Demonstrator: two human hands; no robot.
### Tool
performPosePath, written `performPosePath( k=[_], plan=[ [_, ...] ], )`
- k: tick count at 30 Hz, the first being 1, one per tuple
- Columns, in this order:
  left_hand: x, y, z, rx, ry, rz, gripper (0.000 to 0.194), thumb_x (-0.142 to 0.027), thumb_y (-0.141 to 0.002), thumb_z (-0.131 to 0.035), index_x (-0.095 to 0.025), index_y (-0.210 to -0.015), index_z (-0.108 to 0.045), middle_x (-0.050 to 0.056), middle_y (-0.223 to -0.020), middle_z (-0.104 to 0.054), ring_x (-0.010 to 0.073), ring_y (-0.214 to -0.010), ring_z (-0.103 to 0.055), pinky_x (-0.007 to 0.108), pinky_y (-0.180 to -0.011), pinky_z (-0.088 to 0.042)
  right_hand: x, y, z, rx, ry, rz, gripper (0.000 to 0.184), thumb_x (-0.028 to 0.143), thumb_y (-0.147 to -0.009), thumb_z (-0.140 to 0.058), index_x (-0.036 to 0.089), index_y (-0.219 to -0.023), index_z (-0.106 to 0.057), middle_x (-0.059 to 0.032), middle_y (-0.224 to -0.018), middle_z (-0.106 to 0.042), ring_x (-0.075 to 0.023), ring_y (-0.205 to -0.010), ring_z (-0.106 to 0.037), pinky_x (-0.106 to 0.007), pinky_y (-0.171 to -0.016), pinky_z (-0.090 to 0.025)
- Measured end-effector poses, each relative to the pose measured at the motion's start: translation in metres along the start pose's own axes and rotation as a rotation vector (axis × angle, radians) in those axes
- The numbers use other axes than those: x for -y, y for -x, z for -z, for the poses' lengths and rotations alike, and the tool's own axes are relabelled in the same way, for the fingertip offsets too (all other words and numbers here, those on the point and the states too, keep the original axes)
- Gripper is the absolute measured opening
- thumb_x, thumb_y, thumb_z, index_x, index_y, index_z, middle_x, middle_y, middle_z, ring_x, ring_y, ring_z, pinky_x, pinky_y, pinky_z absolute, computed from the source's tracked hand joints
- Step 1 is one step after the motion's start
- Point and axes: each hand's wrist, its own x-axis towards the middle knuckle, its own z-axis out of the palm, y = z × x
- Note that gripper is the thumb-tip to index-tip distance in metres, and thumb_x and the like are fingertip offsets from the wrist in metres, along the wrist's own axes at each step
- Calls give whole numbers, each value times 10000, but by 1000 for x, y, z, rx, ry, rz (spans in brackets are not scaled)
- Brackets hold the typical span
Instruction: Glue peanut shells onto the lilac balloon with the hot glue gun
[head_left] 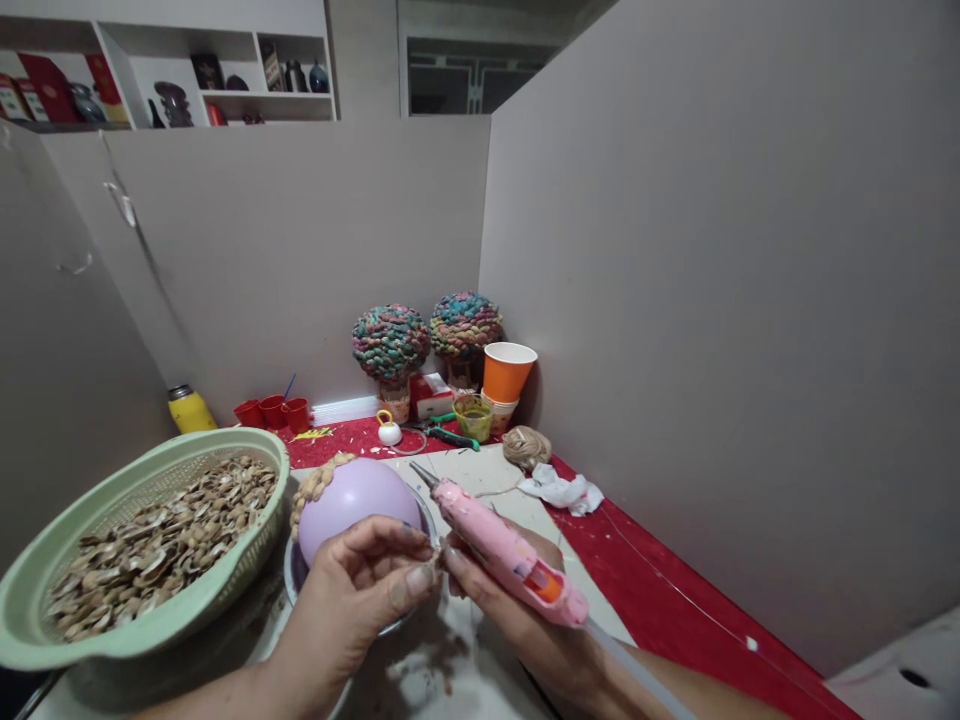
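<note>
My right hand (pixel 502 580) is wrapped round a pink hot glue gun (pixel 487 530), its metal nozzle pointing up and to the left. A pale glue stick (pixel 637 670) sticks out of its back end. My left hand (pixel 367 580) is closed in a pinch on a small tan piece that looks like a peanut shell (pixel 436 556); the right fingertips meet it there. Just behind my left hand, a lilac balloon (pixel 360 505) rests in a bowl (pixel 427 515). Tan shells (pixel 311 485) cover the balloon's left and upper edge.
At left stands a green basket (pixel 270 460) of shell halves. Behind are two ball-topped coloured ornaments (pixel 390 343), red cups (pixel 271 410), a yellow bottle (pixel 190 408), pliers (pixel 454 438), an orange paper cup (pixel 508 375), twine (pixel 526 447) and crumpled tissue (pixel 562 490). Grey panels enclose the table.
</note>
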Motion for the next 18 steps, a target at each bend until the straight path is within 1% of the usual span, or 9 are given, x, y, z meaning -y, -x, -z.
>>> performPosePath(
  k=[2, 4, 6, 8, 12, 15, 18],
  plan=[
    [1, 1, 0, 24, 9, -4, 287, -286, -652, -884, -159, -840, -708, 9, -759, -727, 94, -700, -628, 183, -674, -468, 0, 0, -1, 6, 50, 38, 130, 274, -866, -589, 201, -759, -587, 6, -652, -543, -148, -572, -525, -254, -541, -453],
    [3, 1, 2, 33, 20, -1, 276, -266, -642, -890, -152, -826, -719, 5, -748, -724, 88, -691, -620, 175, -665, -463, 1, -1, -1, 16, 63, 86, 188, 266, -857, -579, 204, -683, -547, 15, -603, -518, -140, -534, -509, -246, -515, -440],
    [4, 1, 3, 32, 34, 16, 272, -254, -633, -895, -142, -809, -721, 2, -734, -717, 83, -675, -611, 175, -660, -462, 3, -1, -2, 33, 53, 106, 228, 274, -854, -578, 204, -648, -515, 19, -586, -499, -136, -514, -494, -242, -489, -421],
    [4, 0, 4, 33, 50, 30, 280, -255, -629, -898, -138, -811, -720, -2, -724, -706, 79, -662, -604, 178, -659, -463, 3, -1, -2, 39, 56, 87, 200, 273, -858, -580, 196, -678, -537, 14, -615, -515, -139, -527, -502, -246, -492, -412],
    [5, -2, 4, 81, 86, 54, 312, -246, -622, -904, -142, -848, -716, 1, -740, -701, 80, -664, -604, 180, -657, -460, -3, 2, -4, 79, 1, 29, 157, 285, -853, -586, 184, -733, -581, 8, -647, -540, -139, -546, -507, -246, -508, -414],
    [5, -1, 2, 99, 94, 29, 309, -244, -621, -903, -141, -831, -702, 8, -738, -699, 87, -674, -606, 185, -653, -455, -6, 3, -5, 104, -54, -9, 184, 320, -837, -612, 182, -722, -569, 4, -654, -540, -138, -557, -497, -244, -509, -410],
    [5, 1, -1, 84, 89, -7, 326, -274, -611, -906, -145, -823, -694, 26, -750, -712, 116, -696, -632, 213, -675, -469, 1, 2, -4, 136, -89, -48, 252, 396, -850, -606, 188, -716, -560, 0, -654, -539, -145, -576, -503, -246, -520, -423]
  ],
)
